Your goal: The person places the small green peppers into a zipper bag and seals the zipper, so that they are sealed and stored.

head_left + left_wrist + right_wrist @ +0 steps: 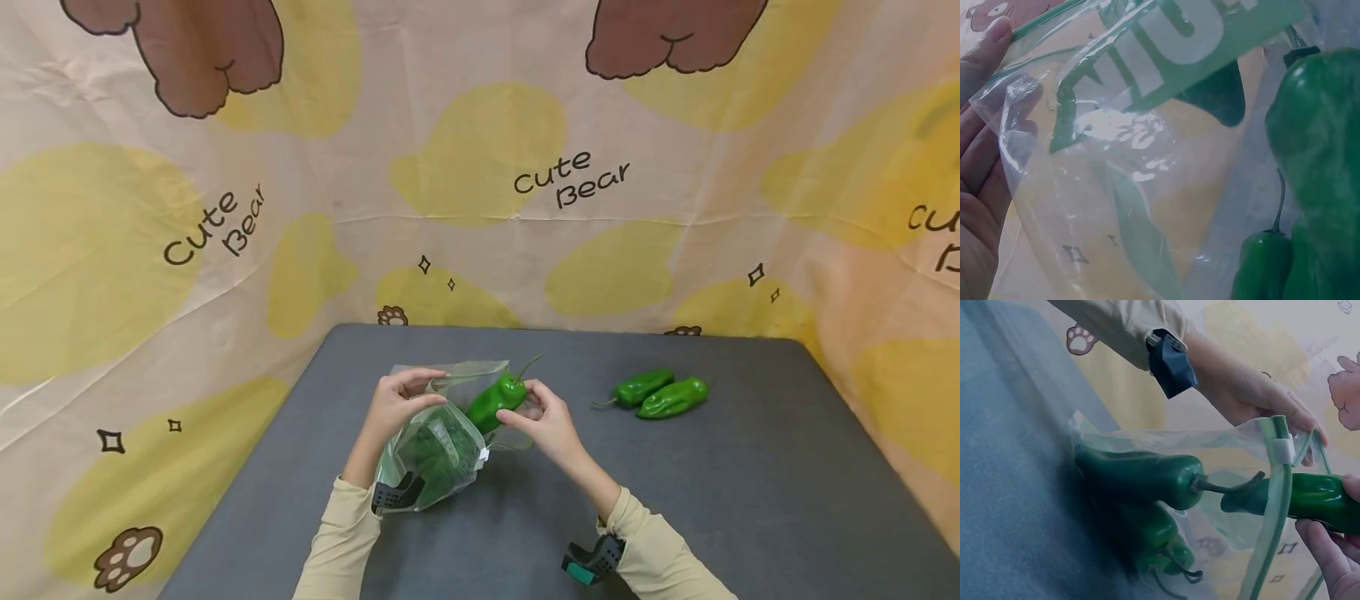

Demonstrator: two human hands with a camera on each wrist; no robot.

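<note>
A clear zip bag (468, 477) with green print and a green zip edge stands at the middle of the table, its mouth open. At the mouth's left side, my left hand (397, 408) pinches the rim between thumb and fingers. My right hand (553, 423) grips a green pepper (491, 403) near its stem end. In the right wrist view this pepper's narrow tip reaches past the zip edge into the bag. Several more green peppers (1138, 478) lie inside, stems toward the mouth. A white zip slider (1284, 450) sits on the rim.
Two green peppers, one behind (643, 387) and one in front (673, 398), lie side by side on the grey table (750, 492), right of the bag. A printed cloth (480, 167) hangs behind and at the sides. Dark bands (399, 492) circle both wrists.
</note>
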